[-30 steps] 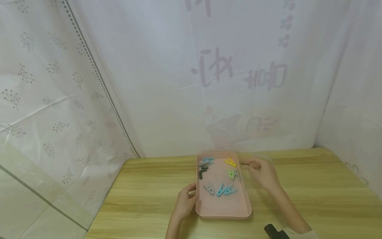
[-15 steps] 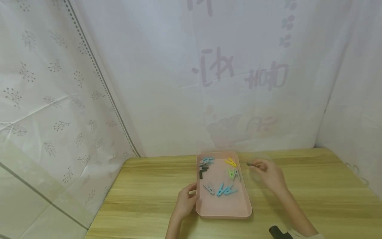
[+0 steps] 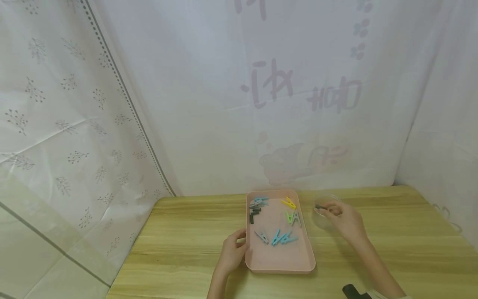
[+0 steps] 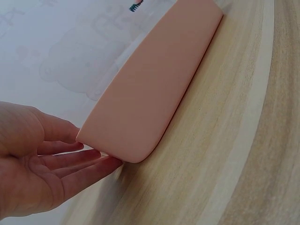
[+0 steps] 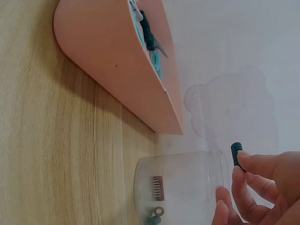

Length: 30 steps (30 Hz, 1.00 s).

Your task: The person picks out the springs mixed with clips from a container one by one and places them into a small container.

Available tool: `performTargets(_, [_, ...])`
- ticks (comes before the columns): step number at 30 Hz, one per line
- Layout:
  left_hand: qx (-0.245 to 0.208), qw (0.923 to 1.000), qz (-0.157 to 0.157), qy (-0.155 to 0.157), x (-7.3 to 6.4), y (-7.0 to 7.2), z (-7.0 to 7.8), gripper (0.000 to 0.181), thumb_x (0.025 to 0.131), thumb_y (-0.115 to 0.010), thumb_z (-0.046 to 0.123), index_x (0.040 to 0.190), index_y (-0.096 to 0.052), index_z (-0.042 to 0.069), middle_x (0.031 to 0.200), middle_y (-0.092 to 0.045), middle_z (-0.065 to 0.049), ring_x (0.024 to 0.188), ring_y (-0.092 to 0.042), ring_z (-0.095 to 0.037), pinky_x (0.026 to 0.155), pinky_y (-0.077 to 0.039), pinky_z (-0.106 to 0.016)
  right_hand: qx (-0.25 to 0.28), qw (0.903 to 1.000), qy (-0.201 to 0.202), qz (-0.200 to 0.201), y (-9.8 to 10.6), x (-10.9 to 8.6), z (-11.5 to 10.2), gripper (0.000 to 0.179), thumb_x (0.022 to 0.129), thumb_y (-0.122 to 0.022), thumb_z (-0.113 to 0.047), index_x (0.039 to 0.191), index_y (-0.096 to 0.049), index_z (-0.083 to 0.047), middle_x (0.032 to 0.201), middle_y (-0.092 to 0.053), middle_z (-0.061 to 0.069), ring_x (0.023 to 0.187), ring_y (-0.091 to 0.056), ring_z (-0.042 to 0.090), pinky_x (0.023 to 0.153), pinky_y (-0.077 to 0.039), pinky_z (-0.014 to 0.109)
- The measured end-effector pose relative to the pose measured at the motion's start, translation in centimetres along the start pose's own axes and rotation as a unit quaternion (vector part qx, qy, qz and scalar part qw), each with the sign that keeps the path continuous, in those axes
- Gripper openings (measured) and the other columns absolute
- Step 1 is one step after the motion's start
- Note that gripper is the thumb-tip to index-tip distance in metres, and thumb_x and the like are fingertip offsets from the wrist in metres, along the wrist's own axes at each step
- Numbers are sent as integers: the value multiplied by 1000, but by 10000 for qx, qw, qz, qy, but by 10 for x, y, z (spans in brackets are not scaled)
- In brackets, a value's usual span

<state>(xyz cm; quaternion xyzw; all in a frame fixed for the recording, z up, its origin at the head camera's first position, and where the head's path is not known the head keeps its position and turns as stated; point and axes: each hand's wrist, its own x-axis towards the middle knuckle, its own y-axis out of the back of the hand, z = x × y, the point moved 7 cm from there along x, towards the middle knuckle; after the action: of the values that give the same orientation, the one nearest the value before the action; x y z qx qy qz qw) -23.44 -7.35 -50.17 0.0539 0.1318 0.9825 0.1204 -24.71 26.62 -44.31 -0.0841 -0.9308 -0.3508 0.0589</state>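
My right hand (image 3: 347, 220) pinches a dark green ridged coil spring (image 5: 236, 155) between thumb and fingertips. It holds the spring over the mouth of a clear plastic jar (image 5: 192, 183). Inside the jar lie a brown spring (image 5: 159, 188), a small brown ring (image 5: 159, 211) and a dark green piece. My left hand (image 3: 231, 253) rests against the left side of a pink tray (image 3: 278, 263), its fairly straight fingers touching the wall near the corner. In the tray are blue clothespins (image 3: 276, 238), a yellow clothespin (image 3: 288, 202), green and grey clothespins, and dark springs (image 3: 254, 211).
The tray and jar stand side by side on a wood-grain table (image 3: 179, 241). A white printed curtain (image 3: 209, 124) hangs behind the table, with patterned sheeting at the left. A black device (image 3: 352, 292) is near the right forearm.
My right hand has moved right, from beside the tray's right rim to over the jar, carrying the spring. My left hand and the tray have stayed in place.
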Motion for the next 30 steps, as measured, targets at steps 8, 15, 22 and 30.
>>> performTargets(8, [282,9996,31,-9,1,0,1,43,97,-63,-7,139,-56,-16,129,-62,-38,111,-70,-54,87,-66,-51,-36,10000,19,50,5,-2,6,33,103,-69,-24,121,-70,4,121,-66,41,104,-68,57,65,-62,41])
performTargets(15, [377,9993,44,-48,1,1,1,43,96,-63,-7,138,-57,-16,127,-63,-37,109,-70,-54,87,-66,-52,-78,10000,-42,-30,7,-1,9,35,104,-67,-25,123,-68,5,119,-67,41,102,-68,57,66,-62,45])
performTargets(22, [364,9993,41,27,2,1,-1,43,97,-63,-7,138,-58,-15,127,-64,-36,110,-70,-54,88,-66,-53,-115,9999,-55,-13,6,0,12,32,104,-69,-24,121,-70,3,120,-67,41,102,-68,57,62,-56,36])
performTargets(30, [249,9997,28,48,1,0,-1,44,97,-63,-7,139,-55,-16,130,-62,-37,112,-69,-55,89,-65,-53,-145,9999,46,75,6,0,14,31,103,-70,-24,118,-71,2,122,-66,42,105,-67,58,67,-61,45])
